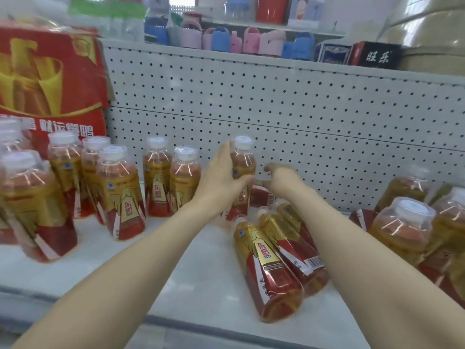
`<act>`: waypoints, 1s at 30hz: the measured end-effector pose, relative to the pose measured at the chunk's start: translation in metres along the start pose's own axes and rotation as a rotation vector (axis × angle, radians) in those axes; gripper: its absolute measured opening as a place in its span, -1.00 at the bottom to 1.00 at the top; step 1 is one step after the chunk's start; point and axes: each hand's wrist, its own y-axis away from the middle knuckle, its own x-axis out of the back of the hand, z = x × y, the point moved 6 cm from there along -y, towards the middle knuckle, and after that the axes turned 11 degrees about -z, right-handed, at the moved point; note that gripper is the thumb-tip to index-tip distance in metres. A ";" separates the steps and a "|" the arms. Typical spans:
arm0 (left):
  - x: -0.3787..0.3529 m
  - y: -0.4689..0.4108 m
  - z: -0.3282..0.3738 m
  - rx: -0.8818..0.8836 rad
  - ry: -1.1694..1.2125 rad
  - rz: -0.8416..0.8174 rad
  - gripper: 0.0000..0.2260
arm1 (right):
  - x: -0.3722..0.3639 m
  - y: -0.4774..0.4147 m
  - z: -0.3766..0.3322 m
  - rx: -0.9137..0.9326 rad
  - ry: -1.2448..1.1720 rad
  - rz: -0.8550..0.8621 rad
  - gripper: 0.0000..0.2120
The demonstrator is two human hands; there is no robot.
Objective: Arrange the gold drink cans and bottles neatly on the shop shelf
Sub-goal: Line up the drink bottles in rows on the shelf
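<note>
Toppled bottles (pixel 271 263) lower centre | left hand (pixel 224 172) grips upright bottle (pixel 242 157); right hand (pixel 284 180) curled, hold seemingly unclear | seat it beside standing row (pixel 185 177), label forward.

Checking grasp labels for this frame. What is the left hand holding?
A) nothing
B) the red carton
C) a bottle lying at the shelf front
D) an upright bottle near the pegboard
D: the left hand wraps the upright bottle standing near the pegboard, with the thumb across its label.
</note>
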 end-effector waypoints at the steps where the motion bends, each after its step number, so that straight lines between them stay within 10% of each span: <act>1: 0.010 0.004 0.004 -0.013 -0.006 0.018 -0.26 | -0.003 -0.007 -0.010 0.032 0.012 -0.046 -0.57; 14: 0.063 0.058 0.010 0.054 0.031 0.094 -0.22 | -0.041 -0.034 -0.067 0.214 0.309 -0.204 -0.74; 30: 0.106 0.125 -0.028 0.162 -0.021 0.098 -0.20 | -0.002 0.048 -0.080 0.257 -0.691 0.115 -0.25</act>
